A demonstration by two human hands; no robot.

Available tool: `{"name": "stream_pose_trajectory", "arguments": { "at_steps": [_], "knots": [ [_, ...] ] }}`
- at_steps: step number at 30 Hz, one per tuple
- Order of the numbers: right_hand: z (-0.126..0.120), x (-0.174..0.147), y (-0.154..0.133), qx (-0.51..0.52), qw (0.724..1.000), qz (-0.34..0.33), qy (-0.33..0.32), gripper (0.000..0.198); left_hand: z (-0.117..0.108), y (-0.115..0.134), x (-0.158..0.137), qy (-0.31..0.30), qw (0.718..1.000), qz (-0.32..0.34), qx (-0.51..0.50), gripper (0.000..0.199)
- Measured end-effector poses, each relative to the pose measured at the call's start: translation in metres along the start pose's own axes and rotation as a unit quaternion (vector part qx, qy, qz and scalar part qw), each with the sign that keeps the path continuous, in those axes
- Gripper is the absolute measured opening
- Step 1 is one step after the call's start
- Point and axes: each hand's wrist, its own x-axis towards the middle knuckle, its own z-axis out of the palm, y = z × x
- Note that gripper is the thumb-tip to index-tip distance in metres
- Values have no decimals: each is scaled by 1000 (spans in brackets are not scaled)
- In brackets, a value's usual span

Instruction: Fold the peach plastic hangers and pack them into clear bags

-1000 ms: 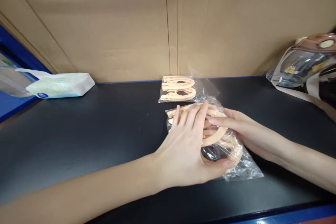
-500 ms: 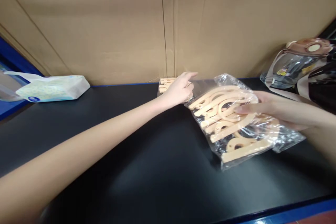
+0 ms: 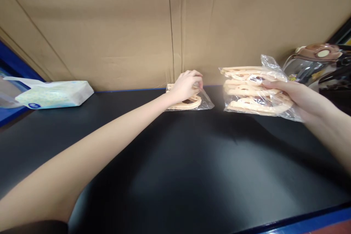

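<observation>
My right hand (image 3: 298, 93) is closed on a clear plastic bag of pale, curved wooden pieces (image 3: 246, 89), holding it up over the right side of the black table. Thumb on top, it grips the bag's right end; the other fingers are mostly hidden behind it. A second clear bag of similar pieces (image 3: 185, 106) lies flat against the cardboard at the table's back. Over this one rests my left hand (image 3: 188, 84), its fingers curled down and closed at the bag's upper side. The fingertips are partly hidden.
A pack of tissues (image 3: 56, 95) lies at the back left, one sheet sticking out. At the back right stands a clear bottle with a brown lid (image 3: 309, 62), beside a dark item. A cardboard wall (image 3: 115, 29) rises behind the black table (image 3: 175, 175), which has blue edging.
The right-hand bag has risen toward the back and turned more level, away from the left hand. My left hand's extended finger has curled down over the other bag.
</observation>
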Motion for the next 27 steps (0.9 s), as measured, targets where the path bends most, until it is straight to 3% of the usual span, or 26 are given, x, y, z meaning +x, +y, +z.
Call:
{"name": "stream_pose_trajectory", "arguments": {
  "at_steps": [5, 12, 15, 18, 21, 27],
  "knots": [
    [28, 10, -4, 70, 997, 33, -6, 14, -14, -16, -27, 26, 997, -58, -38, 8],
    [74, 54, 8, 38, 994, 23, -104, 20, -23, -15, -43, 15, 986, -111, -120, 15],
    [89, 66, 17, 6, 987, 12, -159, 21, -28, -16, -53, 41, 973, -164, -155, 23],
    [101, 68, 22, -35, 980, -19, -197, 25, -30, -21, -65, 110, 945, -235, -198, 21],
    [109, 65, 24, -83, 972, -67, -207, 34, -27, -25, -73, 159, 902, -297, -270, 32],
    [128, 64, 30, -175, 945, -168, -222, 48, -19, -17, -67, 170, 828, -357, -398, 31]
  ]
}}
